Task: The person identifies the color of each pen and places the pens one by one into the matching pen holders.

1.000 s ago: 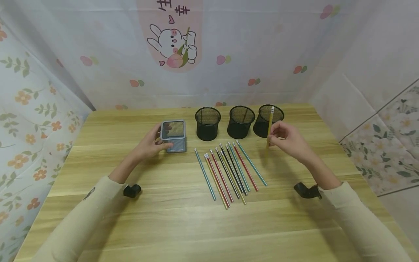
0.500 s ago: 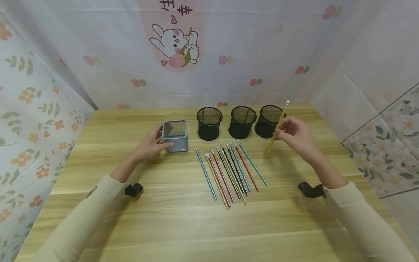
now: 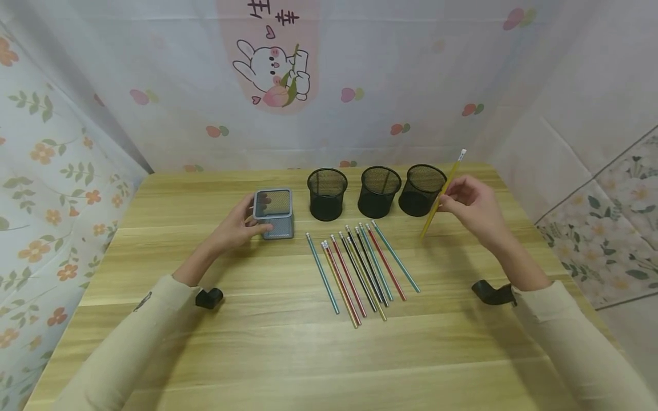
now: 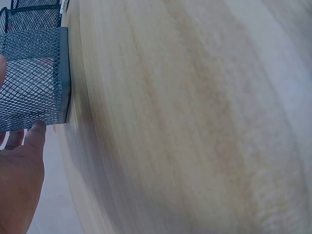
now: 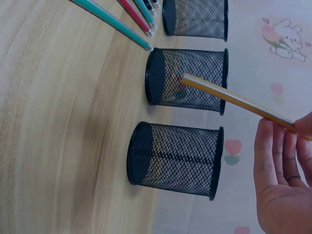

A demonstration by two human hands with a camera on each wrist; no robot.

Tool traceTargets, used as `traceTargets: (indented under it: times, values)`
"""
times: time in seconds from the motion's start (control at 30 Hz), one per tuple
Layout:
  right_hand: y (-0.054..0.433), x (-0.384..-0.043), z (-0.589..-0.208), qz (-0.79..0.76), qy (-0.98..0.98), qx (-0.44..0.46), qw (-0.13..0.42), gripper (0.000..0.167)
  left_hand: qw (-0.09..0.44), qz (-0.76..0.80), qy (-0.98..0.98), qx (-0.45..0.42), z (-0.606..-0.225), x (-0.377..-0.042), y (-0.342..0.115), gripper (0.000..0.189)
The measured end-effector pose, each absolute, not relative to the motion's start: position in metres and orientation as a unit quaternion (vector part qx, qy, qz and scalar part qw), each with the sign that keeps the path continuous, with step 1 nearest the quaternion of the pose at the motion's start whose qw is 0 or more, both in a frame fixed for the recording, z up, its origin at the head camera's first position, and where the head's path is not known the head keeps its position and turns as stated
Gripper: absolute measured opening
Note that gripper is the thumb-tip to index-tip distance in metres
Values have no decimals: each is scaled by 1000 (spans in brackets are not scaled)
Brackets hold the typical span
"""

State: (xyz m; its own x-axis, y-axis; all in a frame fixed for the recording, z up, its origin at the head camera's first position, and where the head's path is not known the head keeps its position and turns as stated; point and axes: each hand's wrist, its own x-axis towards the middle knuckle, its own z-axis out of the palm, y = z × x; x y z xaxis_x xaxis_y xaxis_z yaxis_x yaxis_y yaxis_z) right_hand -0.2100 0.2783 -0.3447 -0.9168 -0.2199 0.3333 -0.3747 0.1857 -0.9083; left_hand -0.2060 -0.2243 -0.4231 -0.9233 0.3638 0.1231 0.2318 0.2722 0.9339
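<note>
My right hand [image 3: 475, 208] pinches a yellow pencil [image 3: 452, 173] between thumb and fingertips, tilted with its white eraser end up, in front of the rightmost black mesh pen cup [image 3: 417, 200]. In the right wrist view the lower end of the pencil [image 5: 224, 95] points toward the middle cup [image 5: 200, 58]. My left hand [image 3: 240, 224] grips a square grey mesh pen holder [image 3: 280, 226] on the table, thumb on its front and fingers round its far side. Between the hands lie several pencils [image 3: 360, 268] in teal, red, black and yellow, spread side by side with eraser ends away from me.
Two more black mesh cups, the left one [image 3: 327, 205] and the middle one [image 3: 376, 202], stand in a row at the back of the wooden table [image 3: 257, 354]. A printed curtain [image 3: 411, 68] hangs right behind the table's far edge.
My right hand has moved slightly right and up with the yellow pencil, which has gone from nearly upright to leaning right. The left hand stays on the grey holder.
</note>
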Motion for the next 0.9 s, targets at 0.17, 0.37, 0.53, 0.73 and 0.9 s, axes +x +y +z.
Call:
traceTargets:
  times: [0.17, 0.37, 0.53, 0.73, 0.9]
  values:
    - [280, -213, -344, 626, -749, 204, 69, 14, 54, 572, 797, 185, -423, -206, -226, 73]
    - [284, -214, -341, 640, -737, 202, 78, 15, 54, 573, 795, 192, -423, -206, -225, 73]
    - [283, -216, -336, 654, -727, 194, 75, 13, 52, 575, 793, 194, -424, -207, -226, 73]
    - [281, -217, -332, 654, -730, 187, 73, 12, 52, 576, 792, 196, -424, -207, -228, 72]
    - [282, -217, -331, 658, -726, 187, 76, 13, 58, 582, 786, 199, -423, -207, -226, 72]
